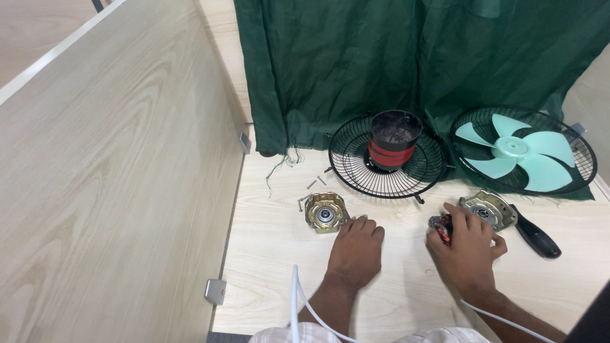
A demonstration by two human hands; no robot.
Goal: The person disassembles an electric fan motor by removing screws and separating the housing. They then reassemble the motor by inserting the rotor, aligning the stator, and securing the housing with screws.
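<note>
**Inspector:** Report hand positions.

**Assistant:** The left hand [354, 249] lies flat on the table [406, 298], fingers pressed together, palm down, gripping nothing. Its fingertips stop just beside the brass-coloured motor plate [325, 212], which sits at eleven o'clock from that hand. I cannot tell whether they touch its rim.

**Inspector:** And the right?

**Assistant:** The right hand [467, 249] is curled around a small red and black part [441, 228], thumb and fingers pinching it at the hand's ten o'clock edge. A second motor plate [488, 209] lies at one o'clock, touching or nearly touching the knuckles. A black-handled screwdriver [535, 236] rests at three o'clock, near but apart.

**Inspector:** Surroundings?

**Assistant:** At twelve o'clock stands a black wire guard [356, 166] with a black and red motor housing [393, 140] upright in it. At one to two o'clock a second guard [581, 152] holds the pale green fan blade [513, 149]. Loose screws [315, 183] lie at twelve o'clock from the left plate. A green cloth [330, 70] hangs behind.

**Inspector:** Judgement on handling?

**Assistant:** In my assessment, the pinched part is small and wants a firm, level grip close to the table, so a slip costs little. The flat hand should steady the near plate without sweeping toward the screws, which would roll easily. The white cable [298, 298] running under both wrists could snag; keep it slack.
</note>
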